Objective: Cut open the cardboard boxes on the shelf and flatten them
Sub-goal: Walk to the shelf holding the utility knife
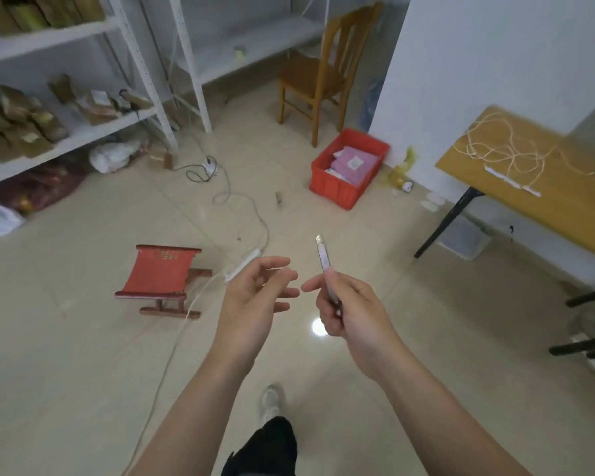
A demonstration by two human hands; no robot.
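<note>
At centre of the head view, slightly toward six o'clock, the person's right hand (351,310) grips a slim silver metal utility knife (323,259). The fingers are curled round its handle with the thumb pressed along it, and the tip points toward twelve o'clock. Whether a blade is extended cannot be told. Just beside it, at nine o'clock, the left hand (255,293) holds nothing; its fingers (275,262) are loosely spread, slightly bent, and apart from the knife. Brown cardboard boxes (18,121) sit crowded on the white metal shelf unit (76,139) at ten o'clock, well apart from both hands, with more on the tier above. Blur hides whether any is slit. No flattened cardboard shows on the pale tiled floor (83,372). Judged progress: the tool is in hand, but cutting and flattening appear not yet begun. The approach to the shelf, the slitting of the seams and the collapse of each box remain.
</note>
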